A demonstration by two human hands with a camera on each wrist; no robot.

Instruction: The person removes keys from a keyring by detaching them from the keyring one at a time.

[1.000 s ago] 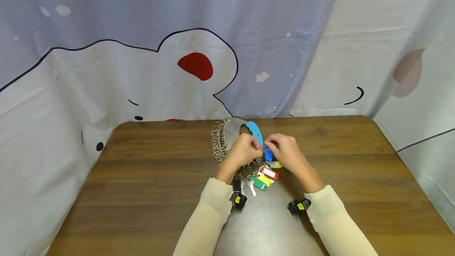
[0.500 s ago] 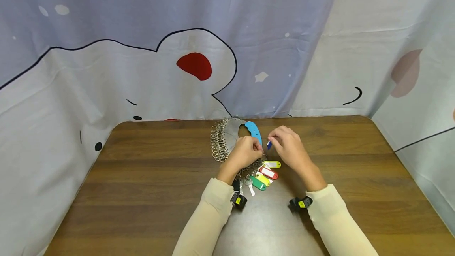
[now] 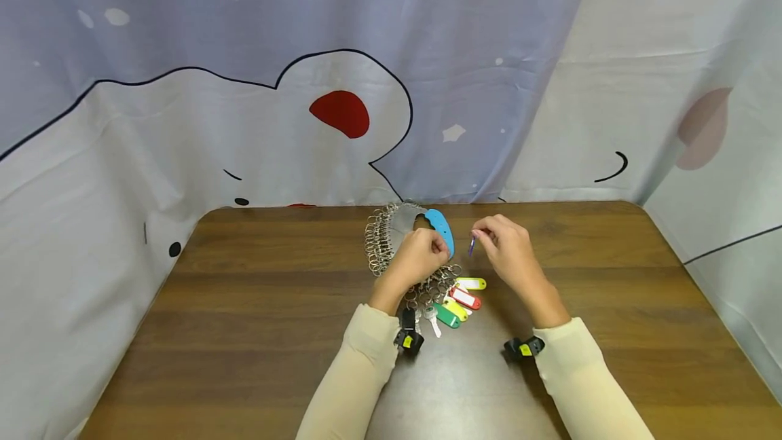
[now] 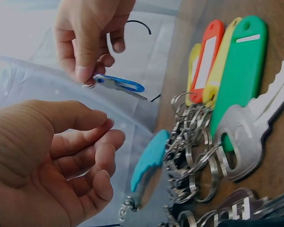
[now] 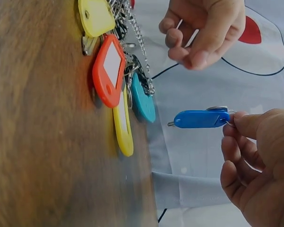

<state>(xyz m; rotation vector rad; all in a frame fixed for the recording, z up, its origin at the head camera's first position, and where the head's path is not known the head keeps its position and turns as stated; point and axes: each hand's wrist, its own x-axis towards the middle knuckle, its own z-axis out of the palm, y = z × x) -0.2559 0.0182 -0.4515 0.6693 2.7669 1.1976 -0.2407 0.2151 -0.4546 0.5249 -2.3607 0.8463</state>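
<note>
My right hand (image 3: 506,250) pinches a small split ring (image 5: 231,118) between thumb and fingertips, up above the table. From it hang a blue key tag (image 5: 199,119) and a metal key (image 4: 114,86). My left hand (image 3: 418,257) hovers over a large key holder, its fingers loosely curled with nothing visible in them. That holder has a curved grey plate (image 3: 400,221), a light blue handle (image 3: 441,231) and many small rings along its edge; my left hand hides part of it. Red (image 3: 466,298), yellow (image 3: 471,283) and green (image 3: 447,316) key tags lie below my left hand.
A loose-hanging silver key (image 3: 432,321) lies on the wooden table (image 3: 275,331) beside the tags. Behind the table's far edge hangs a printed curtain (image 3: 464,87). Each wrist wears a black camera (image 3: 523,347).
My right hand has moved right and slightly up, carrying the blue key tag and key away from the key holder. My left hand has stayed over the rings.
</note>
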